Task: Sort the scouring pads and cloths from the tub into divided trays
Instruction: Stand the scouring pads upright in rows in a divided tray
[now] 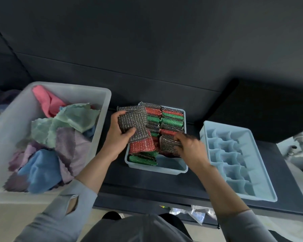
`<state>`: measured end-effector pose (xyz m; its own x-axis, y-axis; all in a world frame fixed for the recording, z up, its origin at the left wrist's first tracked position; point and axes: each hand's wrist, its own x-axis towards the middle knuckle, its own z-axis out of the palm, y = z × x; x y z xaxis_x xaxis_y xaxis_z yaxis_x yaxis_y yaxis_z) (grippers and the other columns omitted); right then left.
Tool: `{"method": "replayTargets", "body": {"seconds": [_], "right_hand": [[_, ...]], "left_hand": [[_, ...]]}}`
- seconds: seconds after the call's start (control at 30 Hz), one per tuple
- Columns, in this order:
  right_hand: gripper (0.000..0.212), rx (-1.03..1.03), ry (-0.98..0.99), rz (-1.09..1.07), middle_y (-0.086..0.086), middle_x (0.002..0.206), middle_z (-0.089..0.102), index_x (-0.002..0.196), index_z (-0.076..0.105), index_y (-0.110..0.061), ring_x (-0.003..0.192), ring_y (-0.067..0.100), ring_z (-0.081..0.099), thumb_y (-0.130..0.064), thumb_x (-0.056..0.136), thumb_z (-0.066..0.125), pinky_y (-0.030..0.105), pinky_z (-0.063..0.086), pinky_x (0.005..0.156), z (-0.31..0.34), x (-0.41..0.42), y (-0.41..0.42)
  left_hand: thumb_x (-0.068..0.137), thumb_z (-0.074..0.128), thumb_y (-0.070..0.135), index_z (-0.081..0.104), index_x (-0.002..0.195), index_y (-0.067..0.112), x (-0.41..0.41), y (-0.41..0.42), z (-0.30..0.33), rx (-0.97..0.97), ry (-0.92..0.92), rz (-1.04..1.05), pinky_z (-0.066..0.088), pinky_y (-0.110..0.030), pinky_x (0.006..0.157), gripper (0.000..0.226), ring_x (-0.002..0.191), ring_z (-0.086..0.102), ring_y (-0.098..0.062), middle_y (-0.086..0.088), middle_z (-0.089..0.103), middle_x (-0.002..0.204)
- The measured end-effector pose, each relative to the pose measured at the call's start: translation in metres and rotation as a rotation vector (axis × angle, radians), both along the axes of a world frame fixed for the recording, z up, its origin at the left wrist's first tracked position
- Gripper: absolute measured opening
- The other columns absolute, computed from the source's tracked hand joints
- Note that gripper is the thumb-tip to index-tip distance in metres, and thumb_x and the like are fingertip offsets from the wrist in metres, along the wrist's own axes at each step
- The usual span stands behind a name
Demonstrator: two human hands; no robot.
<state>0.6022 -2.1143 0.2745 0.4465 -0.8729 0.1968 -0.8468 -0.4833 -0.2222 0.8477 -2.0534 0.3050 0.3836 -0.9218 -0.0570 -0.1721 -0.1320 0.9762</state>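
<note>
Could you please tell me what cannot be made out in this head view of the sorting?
- Right hand: motion blur; its grip on the grey pad is unclear.
- Middle tray: dividers hidden by packed scouring pads.
- Tub: bottom buried under cloths; any pads left cannot be told.
- Left hand: how many grey pads it holds is unclear.
- Empty divided tray: cell count blurred.

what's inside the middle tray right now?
The middle tray holds packed rows of red, green and grey scouring pads; its near right corner is bare. Both hands cover some pads; the dividers are hidden.
</note>
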Motion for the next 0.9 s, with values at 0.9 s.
{"method": "replayTargets", "body": {"seconds": [0.9], "right_hand": [[0.026, 0.449, -0.593, -0.102, -0.008, 0.098, 0.070, 0.111, 0.071, -0.016, 0.085, 0.003, 0.063, -0.028, 0.087, 0.072, 0.020, 0.050, 0.084, 0.048, 0.046, -0.023]], "left_hand": [[0.092, 0.060, 0.003, 0.046, 0.124, 0.033, -0.002, 0.003, 0.002, 0.026, -0.119, -0.437, 0.050, -0.012, 0.075, 0.046, 0.099, 0.060, 0.005, 0.010, 0.060, 0.113]]}}
